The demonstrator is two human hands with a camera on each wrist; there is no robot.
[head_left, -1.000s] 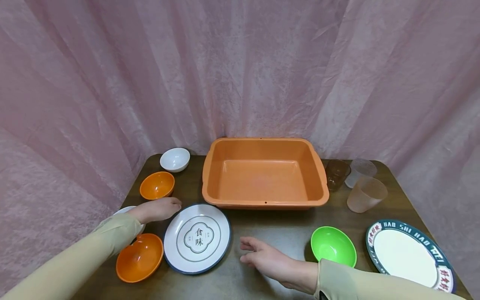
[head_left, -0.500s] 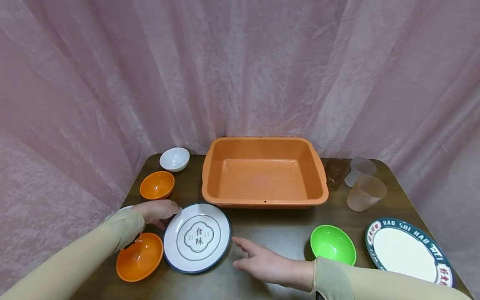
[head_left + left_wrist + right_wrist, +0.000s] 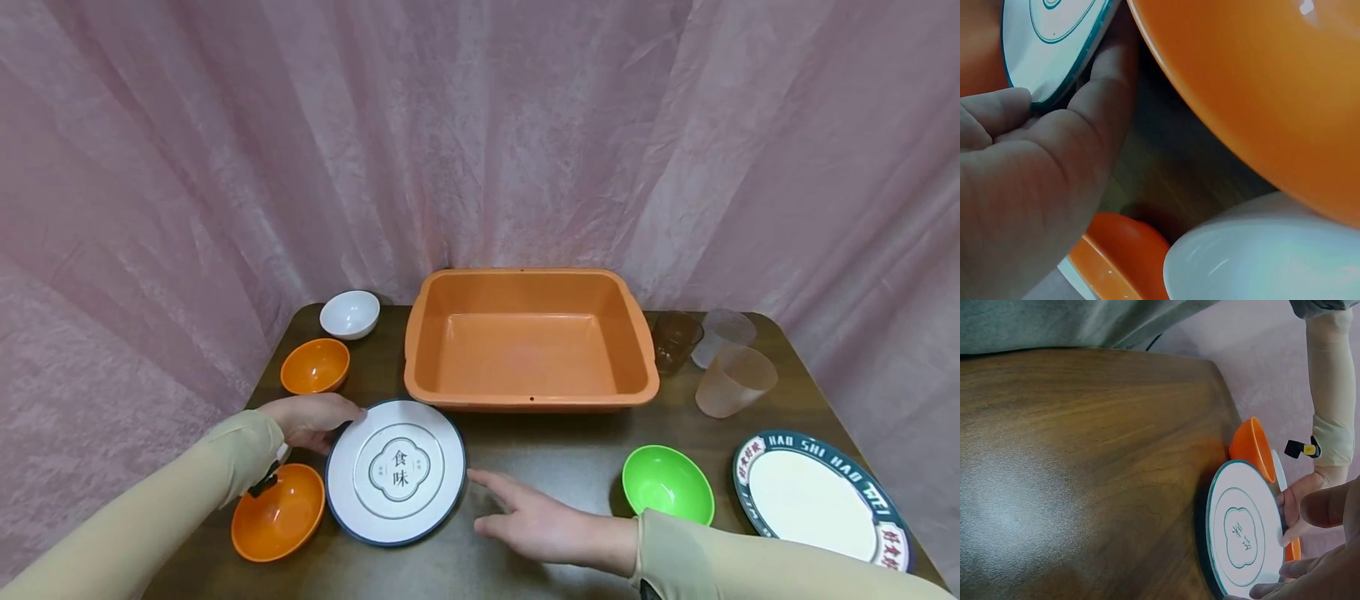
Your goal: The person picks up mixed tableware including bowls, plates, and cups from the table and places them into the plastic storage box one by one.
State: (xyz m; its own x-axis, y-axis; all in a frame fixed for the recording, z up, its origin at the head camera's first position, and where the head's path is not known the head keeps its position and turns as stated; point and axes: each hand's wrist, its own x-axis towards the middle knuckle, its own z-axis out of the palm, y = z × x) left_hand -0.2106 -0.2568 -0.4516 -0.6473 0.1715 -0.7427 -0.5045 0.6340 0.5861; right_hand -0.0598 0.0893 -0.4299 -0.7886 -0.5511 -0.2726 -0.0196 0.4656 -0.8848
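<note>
Head view: find the white plate (image 3: 396, 472) between seven and eight o'clock from the orange basin (image 3: 531, 358), round and so without a long axis. Already held by the left hand (image 3: 318, 417), the nearer one, between ten and eleven o'clock on the rim. Seen at nine o'clock from the right hand (image 3: 536, 518), just beyond the forefinger, extended toward the three o'clock rim. Note the nearer orange bowl (image 3: 279, 515) just beside the plate, past eight o'clock.

Left wrist view: pinched at the rim between thumb and fingers, toward eleven o'clock.

Right wrist view: loose fingers, grasping nothing, overlapping the plate near five o'clock; cannot tell whether touching.

Compared with a second ago: left thumb now over the rim, right forefinger nearer the plate.
</note>
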